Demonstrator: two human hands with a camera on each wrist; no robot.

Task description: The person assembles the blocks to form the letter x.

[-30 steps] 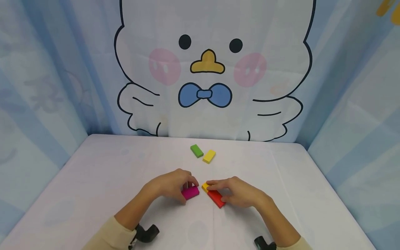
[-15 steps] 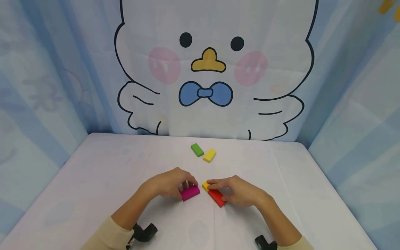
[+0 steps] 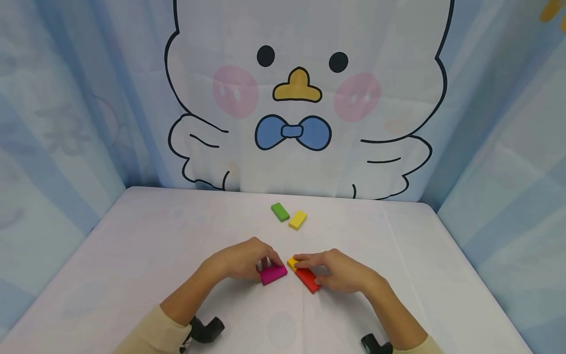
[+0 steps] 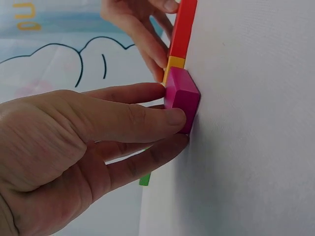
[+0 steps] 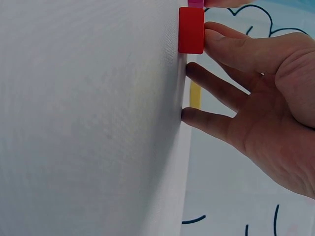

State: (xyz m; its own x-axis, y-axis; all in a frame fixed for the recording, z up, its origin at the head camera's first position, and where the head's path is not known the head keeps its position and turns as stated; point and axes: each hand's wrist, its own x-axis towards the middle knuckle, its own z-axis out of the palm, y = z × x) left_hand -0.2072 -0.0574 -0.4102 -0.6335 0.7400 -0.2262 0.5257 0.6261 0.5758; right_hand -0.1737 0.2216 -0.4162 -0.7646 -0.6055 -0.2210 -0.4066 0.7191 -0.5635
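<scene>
At lower centre of the frame, the magenta block [image 3: 273, 275], pinched by the fingers of the left hand [image 3: 247, 259], has been shifted rightward; its gap to the orange block [image 3: 291, 263] is narrowed, contact being judged close. The red block [image 3: 307, 280] is touched by the right hand [image 3: 338, 273], fingers extended.

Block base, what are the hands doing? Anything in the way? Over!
Left hand pinching magenta block. Right hand touching red block, orange block at its far end. Green block and yellow block farther back, seemingly out of the way.
</scene>
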